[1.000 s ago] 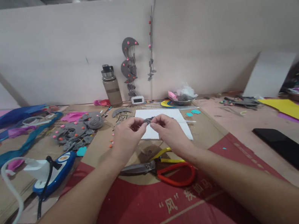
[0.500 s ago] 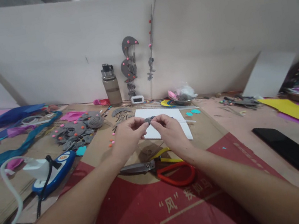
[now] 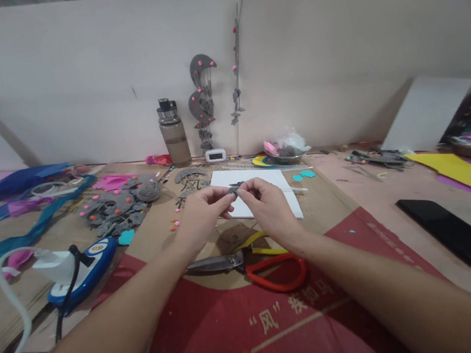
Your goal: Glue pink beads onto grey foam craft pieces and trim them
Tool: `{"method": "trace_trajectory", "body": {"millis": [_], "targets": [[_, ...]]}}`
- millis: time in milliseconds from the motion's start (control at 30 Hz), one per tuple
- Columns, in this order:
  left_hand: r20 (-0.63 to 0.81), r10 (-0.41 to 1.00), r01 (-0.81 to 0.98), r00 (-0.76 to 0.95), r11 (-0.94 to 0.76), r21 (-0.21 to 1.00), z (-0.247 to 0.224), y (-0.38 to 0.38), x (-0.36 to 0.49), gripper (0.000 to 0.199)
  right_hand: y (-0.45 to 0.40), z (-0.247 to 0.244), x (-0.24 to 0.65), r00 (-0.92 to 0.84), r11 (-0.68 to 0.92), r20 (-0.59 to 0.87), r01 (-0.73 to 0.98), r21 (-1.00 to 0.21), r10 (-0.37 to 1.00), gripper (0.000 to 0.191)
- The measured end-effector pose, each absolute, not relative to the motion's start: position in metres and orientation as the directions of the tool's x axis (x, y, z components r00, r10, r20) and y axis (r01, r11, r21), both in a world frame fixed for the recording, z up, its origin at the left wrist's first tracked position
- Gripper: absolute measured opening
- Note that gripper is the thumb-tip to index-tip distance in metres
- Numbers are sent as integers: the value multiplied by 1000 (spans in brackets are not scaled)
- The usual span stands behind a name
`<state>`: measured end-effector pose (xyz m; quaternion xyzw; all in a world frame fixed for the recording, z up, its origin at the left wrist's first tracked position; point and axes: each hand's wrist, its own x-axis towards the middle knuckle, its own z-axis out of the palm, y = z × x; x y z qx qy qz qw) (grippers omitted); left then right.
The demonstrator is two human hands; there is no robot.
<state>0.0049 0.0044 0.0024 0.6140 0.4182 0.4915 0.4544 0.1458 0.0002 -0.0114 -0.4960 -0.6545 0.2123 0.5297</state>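
Observation:
A small dark grey felt piece [image 3: 233, 189] is pinched between my two hands, above the near left part of a white sheet [image 3: 280, 187]. My left hand [image 3: 203, 215] grips its left side with thumb and forefinger. The fingertips of my right hand [image 3: 267, 204] close on its right side. Its exact shape is mostly hidden by the fingers. Below the hands, scissors [image 3: 250, 261] with one red and one yellow handle lie on the cardboard [image 3: 207, 332]. Small orange and pink balls [image 3: 174, 225] sit left of my left hand.
Grey felt pieces with a ball of yarn [image 3: 120, 205] lie at the left, near a blue power strip [image 3: 82, 274]. A bottle [image 3: 175, 138] and small white clock [image 3: 216, 155] stand at the back. A black phone [image 3: 462, 235] lies right; a bowl [image 3: 289, 158] sits behind the sheet.
The camera view has shifted very slightly. Both hands stay almost in place, still pinching the grey felt piece, with only small finger movement.

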Motion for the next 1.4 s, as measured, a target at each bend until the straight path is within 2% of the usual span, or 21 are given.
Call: {"method": "trace_trajectory", "body": {"millis": [200,333,567,733,867,1033,1200,1400], "targets": [[231,950,197,211,-272,942,6,5,1,15,1,-12,147,56,422,489,427,-800,870,18],[268,925,127,268,-310,942,-1,13,-2,14,2,-11,147,61,417,485,424,-804,872,17],[283,900,-65,332,-277,959,-10,16,-1,19,1,-12,148,60,412,502,492,-767,863,15],[249,928,67,276,-277,958,-4,13,0,16,-1,-13,147,5,467,553,531,-707,833,14],[203,950,82,236,-228,970,-2,12,0,15,-1,-13,147,-22,485,558,523,-700,829,13],[201,951,23,233,-212,977,-5,14,1,15,-1,-14,148,-25,493,564,518,-699,825,9],[195,945,2,262,-202,979,-7,15,0,14,0,-17,149,-41,529,617,563,-636,786,7],[199,921,-184,334,-143,972,-12,20,1,16,1,-16,151,-52,558,660,586,-587,749,6]]}}
